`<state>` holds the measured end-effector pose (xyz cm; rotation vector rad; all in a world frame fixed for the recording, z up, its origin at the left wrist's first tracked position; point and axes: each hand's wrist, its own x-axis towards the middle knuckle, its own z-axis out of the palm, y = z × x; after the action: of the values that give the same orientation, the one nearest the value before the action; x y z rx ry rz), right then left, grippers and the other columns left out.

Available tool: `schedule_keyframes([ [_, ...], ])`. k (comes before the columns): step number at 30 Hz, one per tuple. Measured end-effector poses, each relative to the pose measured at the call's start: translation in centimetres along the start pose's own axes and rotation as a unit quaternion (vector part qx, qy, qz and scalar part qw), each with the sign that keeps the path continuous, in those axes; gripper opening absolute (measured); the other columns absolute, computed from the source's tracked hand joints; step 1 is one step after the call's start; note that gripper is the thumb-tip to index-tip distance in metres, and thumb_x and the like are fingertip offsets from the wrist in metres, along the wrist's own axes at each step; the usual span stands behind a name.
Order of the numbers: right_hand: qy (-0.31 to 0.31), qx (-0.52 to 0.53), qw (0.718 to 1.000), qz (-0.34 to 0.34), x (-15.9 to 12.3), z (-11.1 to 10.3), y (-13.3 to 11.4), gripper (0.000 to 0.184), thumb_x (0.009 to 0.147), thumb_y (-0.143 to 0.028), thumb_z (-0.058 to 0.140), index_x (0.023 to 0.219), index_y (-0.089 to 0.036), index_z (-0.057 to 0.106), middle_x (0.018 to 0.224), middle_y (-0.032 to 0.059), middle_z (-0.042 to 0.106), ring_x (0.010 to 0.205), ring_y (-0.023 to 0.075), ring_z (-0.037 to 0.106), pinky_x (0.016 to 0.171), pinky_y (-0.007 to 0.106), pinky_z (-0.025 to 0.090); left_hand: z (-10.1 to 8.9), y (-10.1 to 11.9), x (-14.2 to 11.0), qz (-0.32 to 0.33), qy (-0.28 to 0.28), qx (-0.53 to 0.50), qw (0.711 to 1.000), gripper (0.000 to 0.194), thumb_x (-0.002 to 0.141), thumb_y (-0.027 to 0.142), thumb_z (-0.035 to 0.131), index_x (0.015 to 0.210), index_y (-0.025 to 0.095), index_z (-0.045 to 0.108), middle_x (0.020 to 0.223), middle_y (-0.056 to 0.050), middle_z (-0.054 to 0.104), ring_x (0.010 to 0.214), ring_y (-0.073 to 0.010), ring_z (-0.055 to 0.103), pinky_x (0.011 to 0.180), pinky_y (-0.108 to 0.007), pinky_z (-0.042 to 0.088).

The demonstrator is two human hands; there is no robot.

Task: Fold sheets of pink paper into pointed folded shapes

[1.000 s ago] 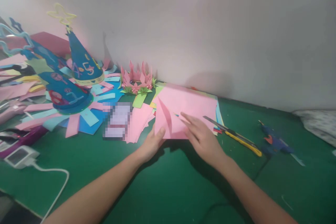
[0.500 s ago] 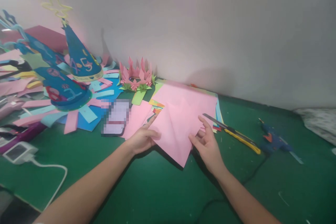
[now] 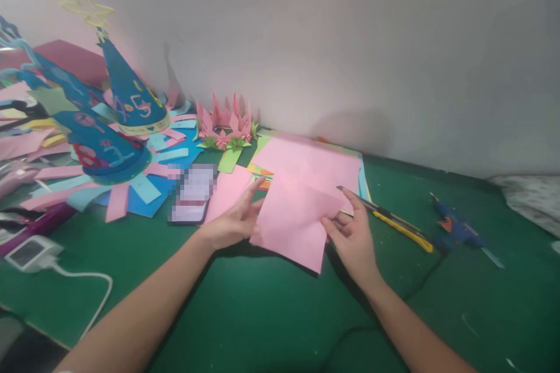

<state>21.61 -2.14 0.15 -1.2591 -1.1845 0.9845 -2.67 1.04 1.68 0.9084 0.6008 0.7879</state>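
A sheet of pink paper (image 3: 297,218) is held tilted above the green table, its near edge toward me. My right hand (image 3: 352,239) pinches its right edge, thumb on top and the other fingers partly hidden beneath. At the left edge is my left hand (image 3: 236,218), fingers spread and the index stretched out; its thumb lies close against the paper's border. Behind the sheet rests a stack topped by larger pink paper (image 3: 306,154). A yellow-and-black utility knife (image 3: 402,230) lies just right of my right hand.
Left of my hands lie a phone (image 3: 192,193) and another pink sheet (image 3: 225,192). A pink-and-green paper crown (image 3: 225,125) stands behind them. Blue cone hats (image 3: 131,90) crowd the left side. A blue glue gun (image 3: 459,227) with a cord rests on the green table (image 3: 262,326).
The pink sheet has turned, its near corner shifting right so a straight edge now faces me. My left hand's fingers have loosened and spread; my right hand keeps its pinch.
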Motion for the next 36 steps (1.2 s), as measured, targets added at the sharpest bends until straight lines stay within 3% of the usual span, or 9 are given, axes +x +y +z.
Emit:
schedule_keyframes([
  [4,-0.085,-0.012,0.996,0.004,-0.5,0.1,0.5,0.069,0.079,-0.029,0.061,0.137,-0.024,0.025,0.073,-0.0011,0.062,0.062,0.0151,0.059,0.057,0.027,0.049,-1.1,0.4,0.3,-0.015,-0.004,-0.031,0.999,0.073,0.069,0.054,0.068,0.133,0.029,0.044,0.112,-0.009,0.061,0.097,-0.0258,0.060,0.076,-0.032,0.047],
  [6,-0.124,-0.023,0.992,-0.004,-0.8,0.4,0.5,0.065,0.082,-0.029,0.057,0.138,-0.024,0.024,0.069,-0.0033,0.060,0.058,0.0131,0.056,0.054,0.024,0.045,-1.2,0.3,0.5,-0.050,0.015,0.020,0.998,0.063,0.071,0.049,0.068,0.127,0.025,0.050,0.106,-0.008,0.063,0.088,-0.0223,0.062,0.072,-0.029,0.047],
  [9,-0.128,-0.046,0.991,-0.013,-1.1,0.6,0.4,0.061,0.082,-0.027,0.055,0.137,-0.024,0.028,0.066,-0.0053,0.058,0.054,0.0111,0.051,0.051,0.022,0.040,-0.7,-0.2,0.5,-0.084,0.022,0.136,0.987,0.054,0.067,0.034,0.076,0.116,0.021,0.058,0.099,-0.006,0.062,0.076,-0.0151,0.060,0.070,-0.026,0.046],
  [14,-0.129,0.001,0.991,0.044,-0.6,0.0,0.0,0.055,0.084,-0.037,0.055,0.132,-0.026,0.030,0.061,-0.0068,0.055,0.046,0.0115,0.048,0.044,0.022,0.037,0.0,-0.9,0.8,-0.011,0.062,0.183,0.981,0.040,0.064,0.027,0.077,0.097,0.020,0.056,0.092,-0.001,0.059,0.068,-0.0099,0.055,0.062,-0.021,0.043],
  [19,-0.114,-0.025,0.993,0.015,0.0,-0.4,0.6,0.022,0.088,-0.043,0.047,0.100,-0.025,0.047,0.065,-0.0020,0.062,0.056,0.0165,0.058,0.053,0.028,0.046,-1.0,-0.9,1.5,0.085,0.192,0.126,0.969,0.024,0.063,0.025,0.075,0.069,0.016,0.054,0.076,0.002,0.054,0.066,-0.0087,0.049,0.060,-0.018,0.038],
  [22,-0.168,-0.084,0.981,-0.037,0.2,-0.1,1.1,0.018,0.091,-0.040,0.042,0.094,-0.024,0.049,0.085,0.0044,0.068,0.081,0.0195,0.064,0.074,0.035,0.051,-1.7,-1.0,1.8,0.093,0.238,0.039,0.966,0.021,0.058,0.023,0.077,0.070,0.015,0.061,0.078,0.000,0.059,0.069,-0.0097,0.052,0.064,-0.020,0.039],
  [26,-0.205,-0.160,0.960,-0.098,0.2,-0.1,1.3,0.016,0.093,-0.035,0.041,0.102,-0.024,0.049,0.116,0.0079,0.061,0.112,0.0218,0.055,0.095,0.042,0.043,-1.5,-1.2,1.9,0.062,0.268,-0.030,0.961,0.029,0.055,0.021,0.080,0.081,0.017,0.069,0.077,0.001,0.064,0.067,-0.0095,0.055,0.068,-0.022,0.041],
  [31,-0.226,-0.198,0.946,-0.119,0.1,-0.4,1.7,0.027,0.091,-0.029,0.042,0.116,-0.024,0.051,0.117,0.0081,0.062,0.108,0.0235,0.058,0.092,0.042,0.047,-0.4,-1.2,1.7,0.059,0.244,0.005,0.968,0.026,0.058,0.025,0.080,0.081,0.016,0.072,0.086,-0.003,0.068,0.077,-0.0141,0.058,0.074,-0.025,0.042],
  [36,-0.167,-0.251,0.943,-0.142,0.5,-0.3,2.4,0.032,0.087,-0.024,0.043,0.118,-0.022,0.052,0.111,0.0094,0.064,0.105,0.0273,0.059,0.087,0.047,0.049,-0.4,-1.8,1.6,0.061,0.219,0.028,0.973,0.025,0.061,0.030,0.079,0.081,0.016,0.073,0.098,-0.006,0.067,0.094,-0.0211,0.057,0.081,-0.029,0.042],
])
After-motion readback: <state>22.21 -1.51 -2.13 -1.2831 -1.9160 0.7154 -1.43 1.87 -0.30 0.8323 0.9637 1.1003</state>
